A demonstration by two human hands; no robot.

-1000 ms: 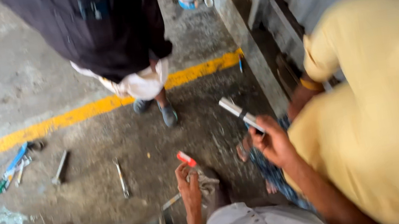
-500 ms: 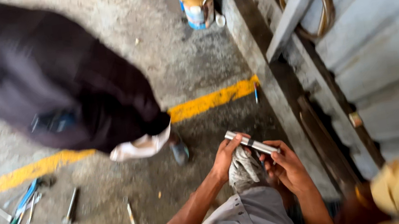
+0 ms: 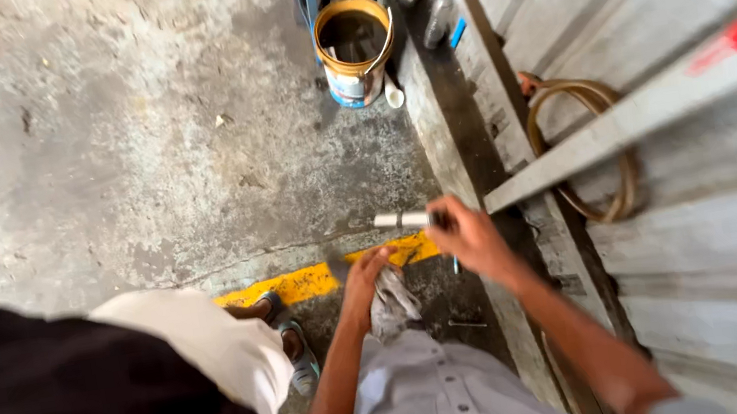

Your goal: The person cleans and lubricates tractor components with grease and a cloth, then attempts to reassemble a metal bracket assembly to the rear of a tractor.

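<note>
Right hand: my right hand (image 3: 471,238) is closed around one end of a short pale tube (image 3: 402,220), which sticks out level toward nine o'clock, above the yellow floor line (image 3: 321,278).

Left hand: my left hand (image 3: 367,275) sits just beside it at about seven o'clock from the tube, fingers curled over a crumpled grey rag (image 3: 393,303); I think it is gripping the rag, though blur makes it hard to be sure.

Change: half a second ago both hands were bunched together on the tube, lower in view. Now the right has carried the tube up and out toward the steel frame (image 3: 515,146), and the left has come off it (so the tube rides in one hand only).

Meaning: as I judge it, the wiping or fitting with both hands is over, and the tube is free to be carried.

Around me: a paint tin (image 3: 352,44) stands at twelve o'clock, well apart. A coiled hose (image 3: 589,150) hangs at two o'clock. Another person in dark top and pale shorts (image 3: 204,343) crowds in at eight o'clock, with a sandalled foot (image 3: 299,358) near my knee.
</note>
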